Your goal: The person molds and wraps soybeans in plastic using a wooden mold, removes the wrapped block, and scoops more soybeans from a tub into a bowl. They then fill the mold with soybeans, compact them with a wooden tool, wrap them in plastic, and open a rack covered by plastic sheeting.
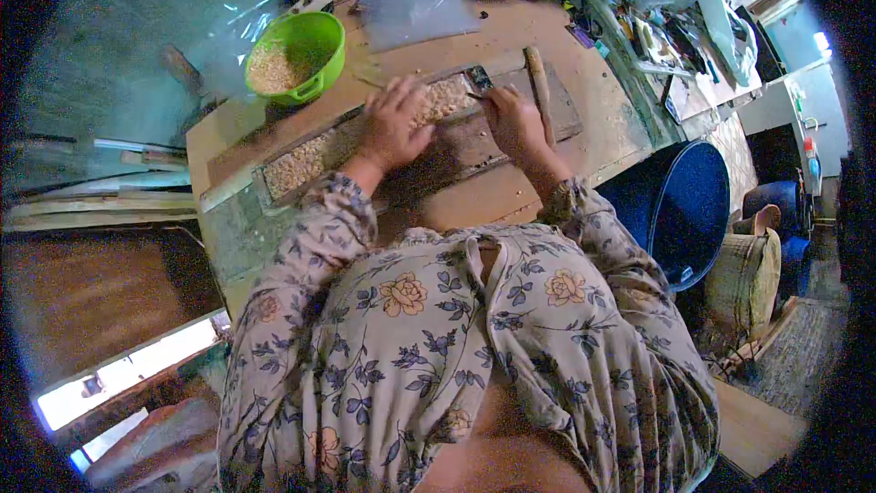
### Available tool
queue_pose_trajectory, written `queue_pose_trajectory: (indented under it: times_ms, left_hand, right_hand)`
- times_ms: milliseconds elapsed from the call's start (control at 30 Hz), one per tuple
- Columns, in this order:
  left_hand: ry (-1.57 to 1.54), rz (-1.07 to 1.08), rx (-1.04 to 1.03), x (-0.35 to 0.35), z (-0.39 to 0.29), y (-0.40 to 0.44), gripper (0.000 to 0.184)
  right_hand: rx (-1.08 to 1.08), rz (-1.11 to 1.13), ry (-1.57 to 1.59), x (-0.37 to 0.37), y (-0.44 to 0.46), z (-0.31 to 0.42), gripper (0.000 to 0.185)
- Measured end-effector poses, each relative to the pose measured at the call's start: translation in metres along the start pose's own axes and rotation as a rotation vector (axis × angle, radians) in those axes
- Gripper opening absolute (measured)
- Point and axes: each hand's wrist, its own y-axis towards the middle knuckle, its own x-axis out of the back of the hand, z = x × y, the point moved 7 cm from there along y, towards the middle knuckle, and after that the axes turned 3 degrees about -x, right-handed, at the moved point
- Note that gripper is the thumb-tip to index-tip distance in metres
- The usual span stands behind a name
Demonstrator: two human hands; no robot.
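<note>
Long tray (262,184): narrow, dark-rimmed, lies aslant on the desk (520,32), its left end nearer the wearer than its right end
Fill: small pale pieces (306,162), packed along the tray, showing on both sides of the left hand; a few loose crumbs on the desk
Left hand (397,123): palm down over the middle of the tray, fingers reaching toward the far rim, thumb toward the near side; grip lies over the pieces, cannot tell whether it is clamped on anything
Right hand (516,119): at the right end of the tray, fingers bent, close to a small black patch (480,78) there; undersides hidden, so cannot tell whether the grip is together on something
Wooden rod (540,91): just beside the right hand, on its outer side, lying across a brown board (563,110)
Green bowl (324,46): beyond the tray, to the left, near the desk's far edge; holds more pale pieces, heaped toward its left side
Clear sheet (415,14): on the far part of the desk, right of the bowl
Sleeves: floral print, both cuffs at the wrists
Blue barrel (698,210): right of the desk, mouth visible
</note>
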Motion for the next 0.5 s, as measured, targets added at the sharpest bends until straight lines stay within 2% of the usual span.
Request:
queue_pose_trajectory:
  times_ms: [33,67,133,333,500]
  left_hand:
    - [0.087,-0.003,0.105,0.009,0.011,-0.012,0.064]
    - [0.089,-0.006,0.111,0.018,0.015,-0.023,0.064]
    - [0.329,0.084,0.198,0.029,0.027,-0.048,0.066]
    - [0.398,0.145,0.25,0.053,0.045,-0.095,0.071]
    - [0.388,0.119,0.306,0.056,0.045,-0.103,0.07]
  right_hand:
    - [0.004,0.003,0.002,-0.004,0.001,0.004,0.014]
    - [0.03,0.018,-0.01,-0.008,0.003,0.01,0.014]
    - [0.026,0.095,-0.053,-0.021,0.006,0.011,0.015]
    - [0.009,0.178,-0.172,-0.031,0.006,0.02,0.014]
    - [0.075,0.152,-0.128,-0.022,0.001,0.049,0.017]
